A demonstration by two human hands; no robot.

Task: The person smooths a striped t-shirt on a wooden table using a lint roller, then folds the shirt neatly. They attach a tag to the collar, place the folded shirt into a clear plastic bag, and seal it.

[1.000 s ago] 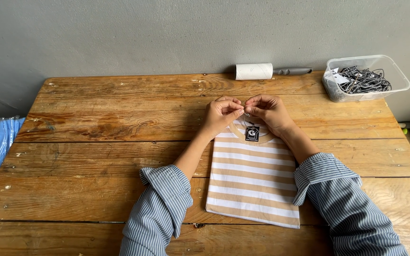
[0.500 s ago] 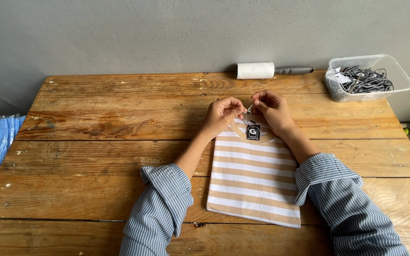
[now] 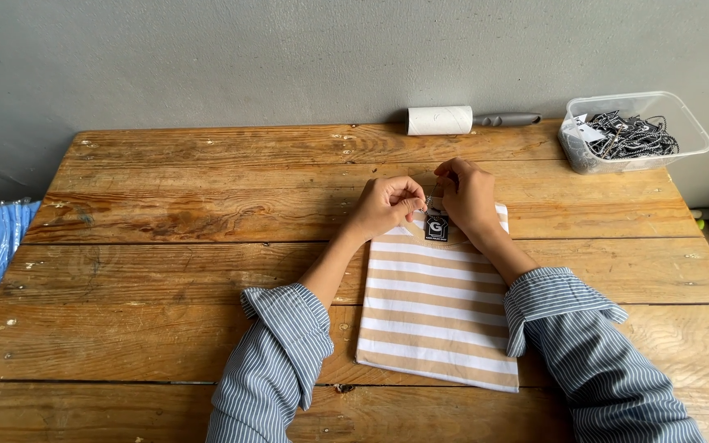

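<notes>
Both hands, left hand (image 3: 386, 205) and right hand (image 3: 468, 195), sit curled at the folded striped shirt's (image 3: 438, 316) top edge, fingers pinched shut around the little black tag (image 3: 436, 228) between them.

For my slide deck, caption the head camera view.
Both hands fasten a black tag on a folded striped garment.

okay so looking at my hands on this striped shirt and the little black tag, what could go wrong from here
Both the left hand and right hand pinch fine bits at the collar of the folded striped shirt, so the small black tag might slip loose or end up crooked. Pulling there could also ruffle the neat fold. The sleeve cuffs rest on or beside the shirt's lower half and could drag it across the rough wooden table, perhaps snagging the fabric.
</notes>
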